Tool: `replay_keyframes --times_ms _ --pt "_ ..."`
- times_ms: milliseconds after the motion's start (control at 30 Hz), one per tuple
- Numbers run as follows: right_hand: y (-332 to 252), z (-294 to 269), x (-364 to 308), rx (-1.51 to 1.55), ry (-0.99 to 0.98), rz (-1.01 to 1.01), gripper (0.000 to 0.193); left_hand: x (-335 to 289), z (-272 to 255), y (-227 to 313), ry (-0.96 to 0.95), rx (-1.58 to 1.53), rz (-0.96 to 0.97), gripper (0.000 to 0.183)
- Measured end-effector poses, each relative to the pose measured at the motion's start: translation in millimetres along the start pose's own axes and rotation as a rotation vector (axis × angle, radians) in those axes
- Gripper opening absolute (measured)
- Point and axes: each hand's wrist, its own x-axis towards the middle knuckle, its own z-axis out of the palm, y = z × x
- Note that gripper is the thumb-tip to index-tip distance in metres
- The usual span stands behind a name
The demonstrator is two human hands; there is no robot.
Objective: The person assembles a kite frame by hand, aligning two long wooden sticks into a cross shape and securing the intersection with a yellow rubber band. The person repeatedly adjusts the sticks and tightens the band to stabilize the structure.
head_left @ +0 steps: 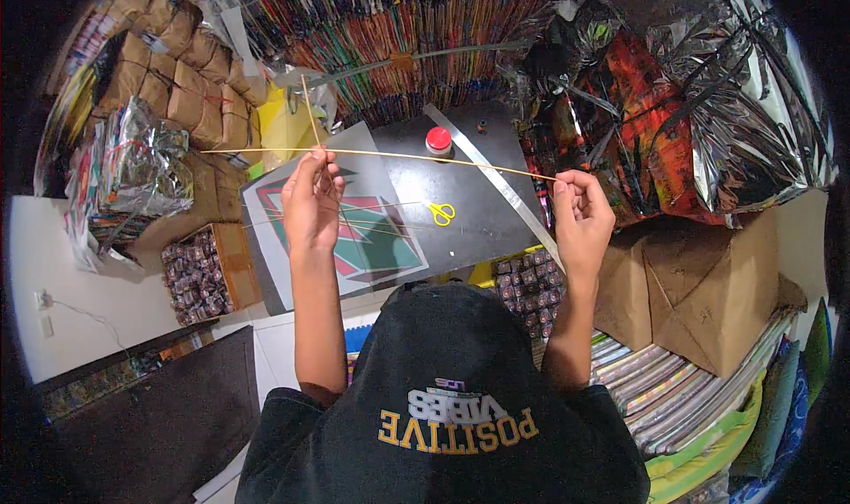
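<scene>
A long thin bamboo stick (425,157) runs crosswise above the dark table (482,225), pinched by both my hands. My left hand (313,205) grips it where a second thin stick (309,110) crosses it and points away from me. The fingertips of my right hand (584,216) close on the right end. Beneath my left hand lies a pale sheet (279,269) with a red, green and dark angular design, and several loose sticks (376,227) rest over it. Yellow-handled scissors (441,213) lie between my hands, beyond them a small red-lidded jar (438,139).
A metal ruler (505,185) slants across the table's right side. Stacked colourful paper (398,61) lines the back. Brown paper bundles (195,106) stand at left, above a box of small packets (197,278). Shiny plastic-wrapped bundles (655,123) and a cardboard box (691,296) crowd the right.
</scene>
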Motion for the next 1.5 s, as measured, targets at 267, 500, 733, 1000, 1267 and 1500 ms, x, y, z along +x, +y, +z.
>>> replay_keyframes --times_ms 267,500,733,1000,1267,1500 --pt "-3.5 -1.3 0.1 -0.117 0.012 -0.011 0.004 -0.8 4.3 2.5 0.027 0.068 0.022 0.014" --pt "-6.5 -10.5 5.2 -0.179 0.06 -0.16 0.002 0.8 6.9 2.2 -0.018 0.48 0.12 0.013" --pt "-23.9 -34.9 32.2 -0.256 0.185 -0.312 0.006 -5.5 14.3 4.9 -0.423 1.136 0.258 0.018" --pt "-61.1 -31.9 60.8 -0.185 0.07 -0.443 0.005 -26.0 47.9 2.0 -0.873 1.693 0.287 0.02" --pt "-92.7 -22.4 85.6 -0.226 0.045 -0.554 0.008 -37.6 66.3 -6.5 -0.915 1.719 0.397 0.017" --pt "-100.8 -13.4 95.8 -0.257 0.016 -0.636 0.01 -40.5 69.2 -18.8 -0.985 1.798 0.447 0.017"
